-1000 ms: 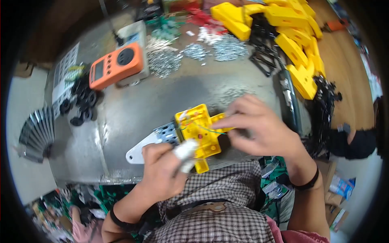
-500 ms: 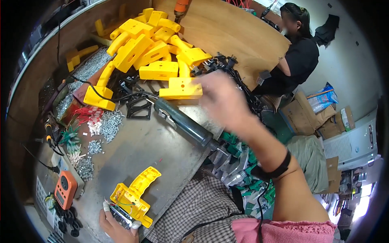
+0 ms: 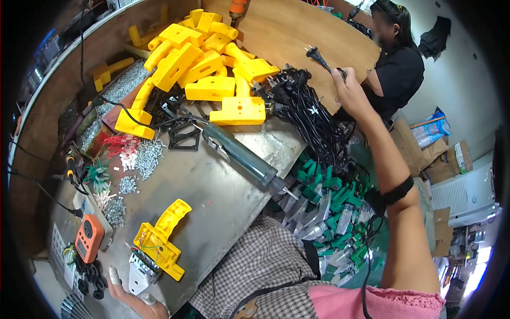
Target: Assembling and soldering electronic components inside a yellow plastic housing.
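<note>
"One right hand (image 3: pixel 350 91): state?"

"Closed on one black power cord (image 3: pixel 325 64), just behind its plug (image 3: pixel 316 54); raised at upper right, beyond the bundle of black cords (image 3: pixel 304 109)."

"One left hand (image 3: pixel 132 297)?"

"Fingers spread, white wraps on two tips, either side of one silver metal plate (image 3: pixel 139 278). Contact: cannot tell."

"One yellow housing half (image 3: pixel 166 253): location, axis?"

"On the bench (image 3: pixel 223 210), at lower left, hollow face up, beside the plate. Curved handle (image 3: pixel 176 212) points up and right, away from the left hand. Left hand nearer, just below and left; right hand and plug well apart, up and right."

"Edges, room?"

"Front edge slants from lower middle to upper right, near the housing's lower end. One dark electric screwdriver (image 3: pixel 241 155) lies between housing and cord bundle, bit overhanging the edge. Open bench surface: between handle and screwdriver."
</note>
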A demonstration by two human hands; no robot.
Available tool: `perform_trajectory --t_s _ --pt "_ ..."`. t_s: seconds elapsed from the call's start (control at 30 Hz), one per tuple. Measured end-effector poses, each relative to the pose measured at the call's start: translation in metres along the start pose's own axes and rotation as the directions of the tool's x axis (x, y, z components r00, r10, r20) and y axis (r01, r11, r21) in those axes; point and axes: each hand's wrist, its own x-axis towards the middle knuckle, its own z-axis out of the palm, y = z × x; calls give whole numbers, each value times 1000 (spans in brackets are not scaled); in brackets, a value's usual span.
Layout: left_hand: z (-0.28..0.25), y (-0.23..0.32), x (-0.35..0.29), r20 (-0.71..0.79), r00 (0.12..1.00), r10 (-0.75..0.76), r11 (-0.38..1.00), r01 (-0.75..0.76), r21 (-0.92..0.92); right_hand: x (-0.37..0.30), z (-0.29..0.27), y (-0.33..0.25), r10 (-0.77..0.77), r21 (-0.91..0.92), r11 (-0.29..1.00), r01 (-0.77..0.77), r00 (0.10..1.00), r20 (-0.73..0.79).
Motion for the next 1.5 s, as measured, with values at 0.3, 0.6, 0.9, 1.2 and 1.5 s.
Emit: perform_trajectory --t_s 0.3,0.6,0.9,1.2,1.5 --pt "32 158 52 408 831 378 492 193 -849 -135 108 -214 -448 618 577 -535 425 787" --pt "1 142 46 289 863 415 871 -285 -401 -19 121 -137 49 -324 920 218 760 648" --pt "15 63 132 214 970 -115 778 222 -587 -188 208 -203 -425 424 905 43 41 904" --pt "80 -41 201 394 907 150 911 -282 302 -200 257 -192 -264 388 797 -464 311 913" --pt "60 -24 175 228 948 224 936 -274 220 -207 255 -191 -307 480 751 -453 403 862"
